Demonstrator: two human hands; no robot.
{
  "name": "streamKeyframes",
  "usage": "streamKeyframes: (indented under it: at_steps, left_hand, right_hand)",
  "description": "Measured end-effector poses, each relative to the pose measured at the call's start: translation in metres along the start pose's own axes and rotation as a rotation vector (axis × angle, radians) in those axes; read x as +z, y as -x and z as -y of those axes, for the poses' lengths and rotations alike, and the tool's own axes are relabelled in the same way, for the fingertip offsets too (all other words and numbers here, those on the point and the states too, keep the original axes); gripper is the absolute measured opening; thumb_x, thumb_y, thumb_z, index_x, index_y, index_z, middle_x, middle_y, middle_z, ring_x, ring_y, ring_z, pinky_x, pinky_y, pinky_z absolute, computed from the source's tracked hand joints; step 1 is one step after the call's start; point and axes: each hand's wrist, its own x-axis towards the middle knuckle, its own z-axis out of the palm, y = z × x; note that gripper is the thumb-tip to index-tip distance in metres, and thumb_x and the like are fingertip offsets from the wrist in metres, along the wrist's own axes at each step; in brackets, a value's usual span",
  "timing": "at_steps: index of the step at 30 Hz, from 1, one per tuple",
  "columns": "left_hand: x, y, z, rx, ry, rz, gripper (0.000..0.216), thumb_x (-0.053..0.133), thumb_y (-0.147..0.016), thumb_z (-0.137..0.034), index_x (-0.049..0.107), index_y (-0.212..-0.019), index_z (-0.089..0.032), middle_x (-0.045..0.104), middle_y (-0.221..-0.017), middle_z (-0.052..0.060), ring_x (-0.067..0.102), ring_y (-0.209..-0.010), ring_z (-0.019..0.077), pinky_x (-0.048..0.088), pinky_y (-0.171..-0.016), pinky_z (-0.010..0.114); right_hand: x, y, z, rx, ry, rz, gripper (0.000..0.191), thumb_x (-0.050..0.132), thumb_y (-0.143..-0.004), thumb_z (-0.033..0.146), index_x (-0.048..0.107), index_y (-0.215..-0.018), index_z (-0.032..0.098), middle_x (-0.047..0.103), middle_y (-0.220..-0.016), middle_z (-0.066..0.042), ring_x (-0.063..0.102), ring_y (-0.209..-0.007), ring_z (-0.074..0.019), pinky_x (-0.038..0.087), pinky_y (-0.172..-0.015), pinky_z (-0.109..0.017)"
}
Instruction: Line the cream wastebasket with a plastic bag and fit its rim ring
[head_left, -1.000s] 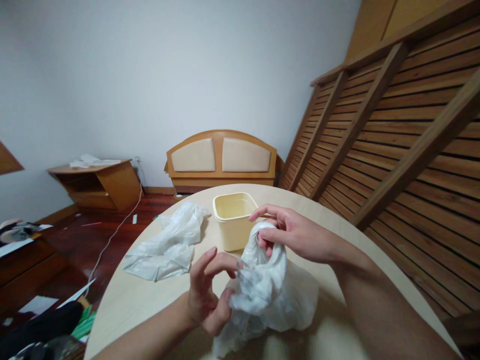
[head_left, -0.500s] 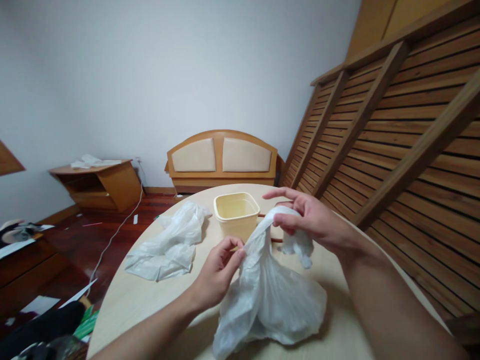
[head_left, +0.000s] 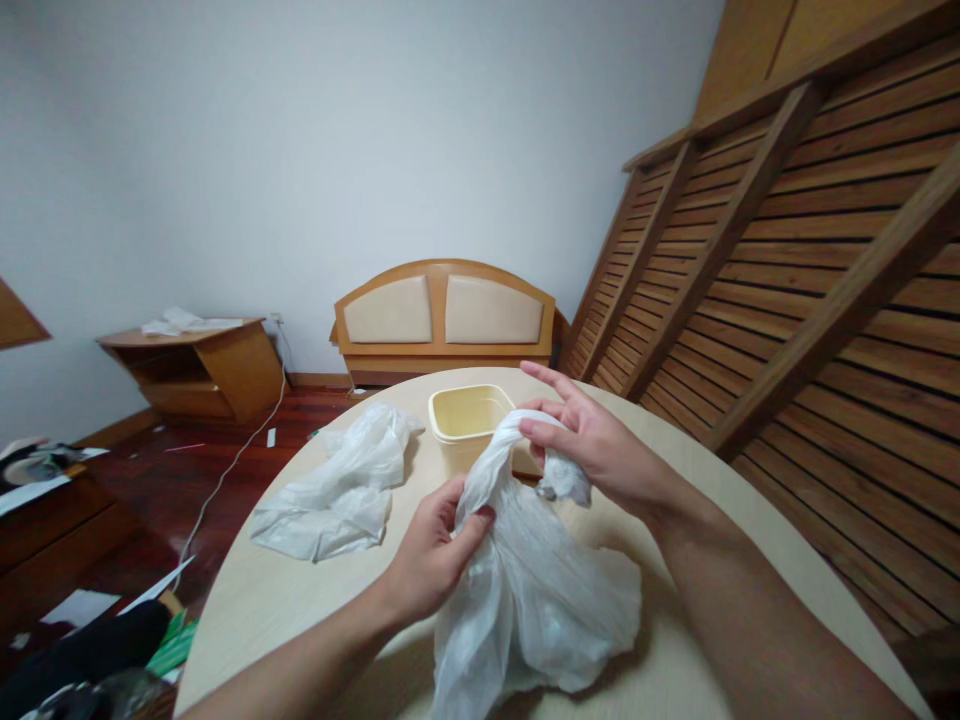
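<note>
While my left hand (head_left: 435,555) pinches and my right hand (head_left: 592,450) clasps its twisted neck, the plastic bag (head_left: 540,600) looks light, limp and slippery at the table's (head_left: 247,610) six o'clock.

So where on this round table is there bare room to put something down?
The table is bare along its near-left edge, below the loose bag. Its right side, between the right hand and the slatted frame, is also bare. The middle is crowded: the left hand and right hand grip a bag in front of the tub.
</note>
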Motion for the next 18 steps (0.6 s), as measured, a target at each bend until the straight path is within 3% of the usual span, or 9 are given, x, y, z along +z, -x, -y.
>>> streamKeyframes:
  at_steps: [2,4,7,9,11,14,18]
  left_hand:
    - [-0.001,0.001,0.0,-0.02,0.023,-0.013,0.027,0.06,-0.093,-0.041,0.063,-0.103,-0.016,0.064,-0.087,0.003,0.056,-0.079,0.016,0.044,-0.071,0.024]
    - [-0.001,0.001,-0.001,-0.041,0.083,-0.016,0.03,0.057,-0.094,-0.038,0.057,-0.117,-0.019,0.066,-0.089,0.002,0.056,-0.076,0.0154,0.043,-0.068,0.024]
    - [-0.002,0.0,-0.001,-0.039,0.05,0.025,0.028,0.052,-0.094,-0.03,0.056,-0.119,-0.019,0.067,-0.092,0.003,0.057,-0.077,0.0162,0.045,-0.07,0.025]
    - [-0.001,-0.001,0.001,-0.013,-0.052,0.026,0.023,0.052,-0.09,-0.021,0.062,-0.11,-0.017,0.068,-0.096,0.005,0.058,-0.083,0.0175,0.046,-0.078,0.027]
    - [-0.001,-0.002,0.004,0.016,-0.108,-0.026,0.033,0.054,-0.082,-0.014,0.062,-0.114,-0.017,0.068,-0.107,0.005,0.059,-0.095,0.0197,0.045,-0.089,0.029]
    - [-0.001,-0.004,0.005,0.038,-0.084,-0.107,0.055,0.055,-0.075,-0.01,0.055,-0.129,-0.019,0.064,-0.123,0.006,0.057,-0.113,0.0233,0.042,-0.102,0.033]
    - [0.001,-0.004,0.0,0.024,-0.038,-0.003,0.046,0.056,-0.078,-0.014,0.061,-0.123,-0.018,0.067,-0.122,0.007,0.06,-0.114,0.0258,0.044,-0.102,0.036]
  right_hand:
    - [-0.003,-0.001,0.003,0.048,-0.107,-0.101,0.073,0.076,-0.081,0.03,0.039,-0.143,0.025,0.07,-0.099,-0.002,0.058,-0.054,-0.0075,0.047,-0.045,-0.017]
    - [-0.006,-0.001,0.008,0.055,-0.243,-0.157,0.056,0.072,-0.082,0.029,0.048,-0.132,0.026,0.071,-0.105,-0.003,0.062,-0.056,-0.0091,0.049,-0.046,-0.019]
    - [-0.008,-0.002,0.013,-0.064,-0.363,-0.151,0.037,0.06,-0.083,0.032,0.056,-0.12,0.028,0.068,-0.123,-0.005,0.071,-0.088,-0.0181,0.058,-0.063,-0.026]
    - [-0.007,-0.003,0.014,-0.159,-0.346,-0.114,0.04,0.056,-0.08,0.031,0.056,-0.121,0.03,0.063,-0.134,-0.004,0.067,-0.109,-0.0215,0.058,-0.075,-0.031]
    - [-0.005,-0.003,0.01,-0.162,-0.232,-0.101,0.047,0.059,-0.078,0.027,0.054,-0.125,0.03,0.061,-0.136,-0.004,0.066,-0.109,-0.0201,0.056,-0.078,-0.03]
    - [-0.003,-0.002,-0.005,0.022,0.088,-0.079,0.05,0.069,-0.081,0.029,0.052,-0.127,0.025,0.069,-0.111,-0.006,0.066,-0.086,-0.0161,0.052,-0.066,-0.026]
    - [-0.002,-0.006,-0.026,0.171,0.351,0.114,0.045,0.073,-0.082,0.048,0.061,-0.113,0.018,0.065,-0.076,0.0,0.06,-0.068,-0.0143,0.046,-0.058,-0.026]
